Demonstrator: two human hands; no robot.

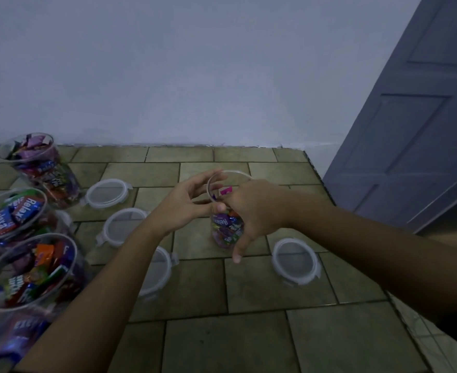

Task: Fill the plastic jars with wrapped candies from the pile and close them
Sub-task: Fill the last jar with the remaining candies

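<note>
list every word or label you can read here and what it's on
"Relax": on the red and blue wrapper at the top of the middle left jar.
"Rela", the rest cut off: on the lower wrapper seen through the centre jar.
Print on the other wrappers is too blurred to read.

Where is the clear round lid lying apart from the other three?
Head view, right side: the clear round plastic lid lies on the tiled surface, right of the clear plastic candy jar the right hand grips.
</note>
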